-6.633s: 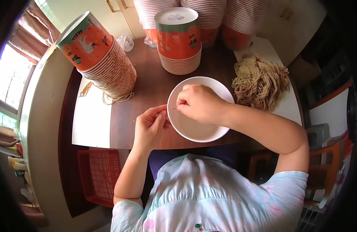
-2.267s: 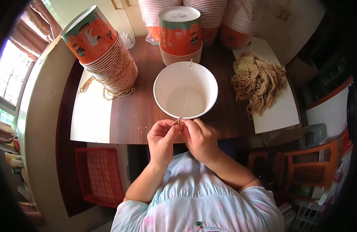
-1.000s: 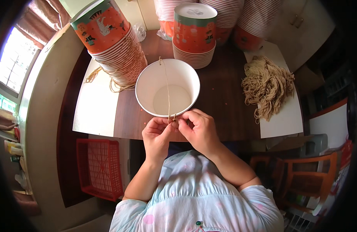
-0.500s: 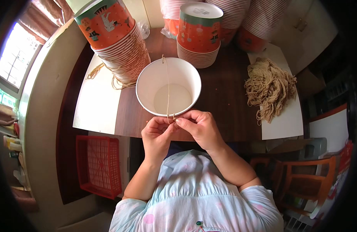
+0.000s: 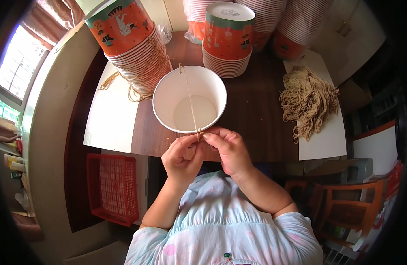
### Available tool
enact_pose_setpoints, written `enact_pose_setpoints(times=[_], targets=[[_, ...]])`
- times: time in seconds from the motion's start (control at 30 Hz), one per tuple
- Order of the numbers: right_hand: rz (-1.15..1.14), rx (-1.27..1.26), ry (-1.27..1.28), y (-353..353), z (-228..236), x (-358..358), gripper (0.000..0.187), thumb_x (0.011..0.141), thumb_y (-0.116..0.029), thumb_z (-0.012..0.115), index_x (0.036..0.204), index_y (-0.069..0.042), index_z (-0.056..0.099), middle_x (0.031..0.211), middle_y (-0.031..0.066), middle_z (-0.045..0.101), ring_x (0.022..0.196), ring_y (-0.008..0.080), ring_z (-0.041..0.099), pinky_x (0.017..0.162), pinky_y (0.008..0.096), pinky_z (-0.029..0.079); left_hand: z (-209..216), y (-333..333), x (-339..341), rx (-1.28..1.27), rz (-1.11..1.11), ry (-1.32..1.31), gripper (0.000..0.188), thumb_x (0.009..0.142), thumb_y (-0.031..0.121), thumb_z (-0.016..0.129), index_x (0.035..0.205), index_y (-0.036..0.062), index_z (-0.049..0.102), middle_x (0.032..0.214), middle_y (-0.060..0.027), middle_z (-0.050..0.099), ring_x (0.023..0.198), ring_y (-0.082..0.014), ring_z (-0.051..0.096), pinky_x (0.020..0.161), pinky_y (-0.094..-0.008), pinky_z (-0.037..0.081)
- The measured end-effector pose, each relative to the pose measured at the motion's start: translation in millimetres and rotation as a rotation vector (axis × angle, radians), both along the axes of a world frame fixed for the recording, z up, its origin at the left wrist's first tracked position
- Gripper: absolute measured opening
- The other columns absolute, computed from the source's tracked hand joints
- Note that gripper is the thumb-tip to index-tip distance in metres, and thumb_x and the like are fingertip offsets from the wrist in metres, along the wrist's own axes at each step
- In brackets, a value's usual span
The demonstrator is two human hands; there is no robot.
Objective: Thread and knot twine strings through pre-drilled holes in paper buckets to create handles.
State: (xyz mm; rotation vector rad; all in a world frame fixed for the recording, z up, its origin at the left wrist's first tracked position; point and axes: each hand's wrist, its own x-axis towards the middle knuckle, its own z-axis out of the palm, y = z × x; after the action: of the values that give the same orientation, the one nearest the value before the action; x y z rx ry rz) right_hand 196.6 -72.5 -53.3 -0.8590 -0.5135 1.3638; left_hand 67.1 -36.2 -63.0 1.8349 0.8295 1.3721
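Note:
A white-lined paper bucket [image 5: 210, 104] stands tilted with its mouth toward me at the near middle of the table. A thin tan string [image 5: 190, 101] runs across its mouth, from a hole in the far rim to the near rim. There my left hand [image 5: 183, 154] pinches the string's end with thumb and index finger. Against it, at the near rim, my right hand [image 5: 230, 152] closes thumb and fingers on the same string. The fingertips hide part of the string and any knot there.
Nested orange-and-green buckets [image 5: 124, 33] draped with strings stand back left. Another stack [image 5: 227, 39] stands behind the bucket, with more stacks [image 5: 263, 17] farther back. A heap of tan string [image 5: 308, 99] lies at right. Below left is a red plastic crate [image 5: 113, 190]; a wooden chair [image 5: 349, 203] is below right.
The bucket has shifted slightly left. Its string now slants to the right toward the near rim, and my left fingers have drawn back a little from the right ones.

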Motion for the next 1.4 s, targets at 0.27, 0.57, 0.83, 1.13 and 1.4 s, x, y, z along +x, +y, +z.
enact_pose_setpoints(times=[0.27, 0.57, 0.83, 1.13, 1.4], targets=[[-0.031, -0.066, 0.02, -2.4, 4.3, -1.9, 0.015, 0.09, -0.014, 0.062, 0.094, -0.002, 0.069, 0.082, -0.0014, 0.066, 0.069, 0.0029, 0.052, 0.065, 0.0185, 0.043, 2.5, 0.7, -3.8, 0.141, 0.064, 0.094, 0.02, 0.076, -0.013, 0.064, 0.093, -0.0034, 0.066, 0.084, -0.0116, 0.069, 0.075, -0.0173, 0.066, 0.069, -0.0244, 0.051], [-0.01, -0.088, 0.151, 0.8, 7.1, -3.5, 0.015, 0.087, -0.014, 0.062, 0.091, -0.003, 0.069, 0.077, -0.0021, 0.063, 0.062, 0.0041, 0.047, 0.059, 0.0193, 0.039, -3.4, 4.5, -9.6, 0.015, -0.05, 0.037, 0.016, 0.08, -0.013, 0.061, 0.094, -0.0055, 0.063, 0.085, -0.011, 0.067, 0.077, -0.0159, 0.065, 0.069, -0.0246, 0.051], [-0.01, -0.112, 0.03, 2.9, 3.4, 4.4, 0.015, 0.088, -0.016, 0.062, 0.094, -0.005, 0.07, 0.081, -0.0008, 0.066, 0.064, 0.0047, 0.049, 0.059, 0.0196, 0.038, -3.9, 7.3, -11.6, -0.223, -0.109, -0.157, 0.012, 0.083, -0.011, 0.063, 0.095, -0.0065, 0.063, 0.086, -0.009, 0.065, 0.075, -0.01, 0.063, 0.067, -0.0193, 0.048], [0.086, -0.13, 0.201, 8.1, -13.6, 5.1, 0.015, 0.087, -0.019, 0.065, 0.094, -0.008, 0.071, 0.085, -0.0031, 0.066, 0.071, 0.0023, 0.05, 0.067, 0.019, 0.039, 5.9, 10.7, -9.2, -0.21, -0.115, -0.073, 0.012, 0.08, -0.012, 0.064, 0.092, -0.0065, 0.065, 0.089, -0.0092, 0.066, 0.079, -0.0115, 0.062, 0.069, -0.0215, 0.047], [0.107, -0.215, 0.22, 10.4, -10.8, 0.0, 0.015, 0.084, -0.023, 0.066, 0.091, -0.011, 0.071, 0.082, -0.0069, 0.062, 0.07, 0.0007, 0.045, 0.063, 0.0189, 0.036, 8.7, 14.3, -11.3, -0.241, -0.12, -0.119, 0.012, 0.078, -0.01, 0.065, 0.089, -0.0062, 0.065, 0.09, -0.0097, 0.065, 0.077, -0.0105, 0.06, 0.067, -0.0212, 0.047]])
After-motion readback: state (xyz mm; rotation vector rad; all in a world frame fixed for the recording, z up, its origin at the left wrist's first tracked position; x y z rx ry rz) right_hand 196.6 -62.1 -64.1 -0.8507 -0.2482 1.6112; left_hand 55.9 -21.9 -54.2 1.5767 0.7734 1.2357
